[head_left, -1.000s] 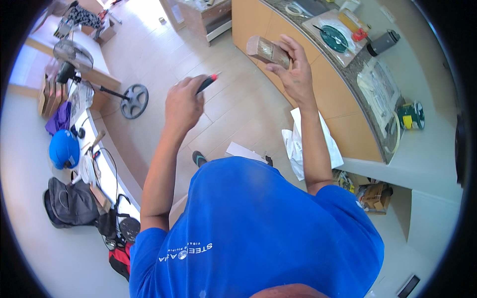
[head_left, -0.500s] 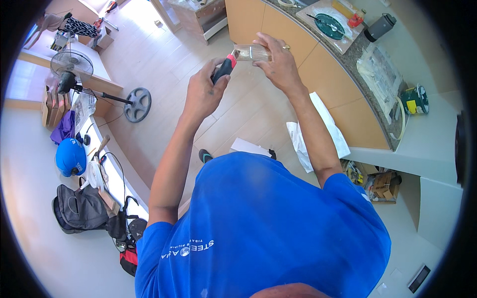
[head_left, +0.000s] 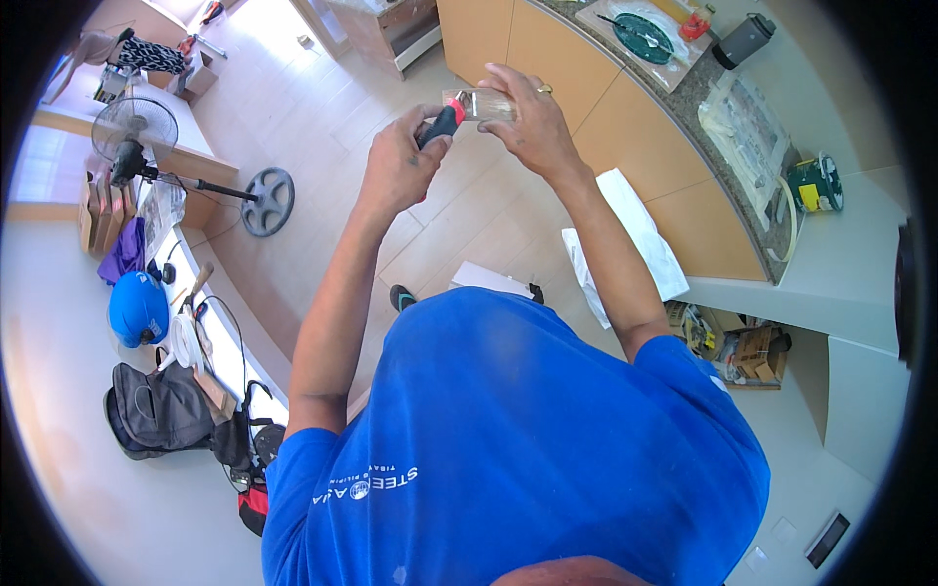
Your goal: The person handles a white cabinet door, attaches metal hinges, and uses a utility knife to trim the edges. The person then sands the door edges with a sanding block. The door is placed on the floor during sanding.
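You wear a bright-blue short-sleeved T-shirt, its left chest bearing white lettering in two lines with a round white emblem; a small pale spot marks the cloth near this print. Your right sleeve shows a white marking close to its edge, and a gold-coloured ring encircles a finger of your right hand. On your foot, partly visible, is dark footwear with teal bands.

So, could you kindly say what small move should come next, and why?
Perhaps a short stroke of the black-and-red tool along the block: the left hand grips the tool, red end at the block, which the right hand holds.
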